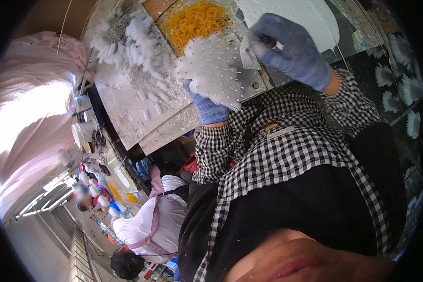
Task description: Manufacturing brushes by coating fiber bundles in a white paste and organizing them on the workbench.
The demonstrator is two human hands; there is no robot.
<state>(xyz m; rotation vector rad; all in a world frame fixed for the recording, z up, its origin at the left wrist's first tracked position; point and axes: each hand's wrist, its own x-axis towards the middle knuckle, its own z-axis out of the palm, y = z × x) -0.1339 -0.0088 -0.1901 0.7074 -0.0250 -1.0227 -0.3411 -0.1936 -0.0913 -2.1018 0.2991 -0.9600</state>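
My left hand point(209, 108), in a blue knit glove, is closed on the lower edge of a white fan-shaped bunch point(209, 70) dotted with small pale tips. The bunch covers most of the fingers. To its right, my right hand point(291, 49), also gloved, is raised above the worktable with curled fingers. A dark spot and a bit of white show between those fingers, but I cannot make out what they hold. Beside the right fingertips is a small whitish piece point(250, 54). A heap of orange-yellow rubber bands point(195, 23) lies just beyond the bunch.
Loose white tufts on thin stems point(136, 42) lie on the worktable point(122, 108) at the left. A broad white coated sheet point(305, 19) is at the far right. Several white fan-shaped bunches point(411, 89) stand along the right. A co-worker point(150, 221) sits at the lower left.
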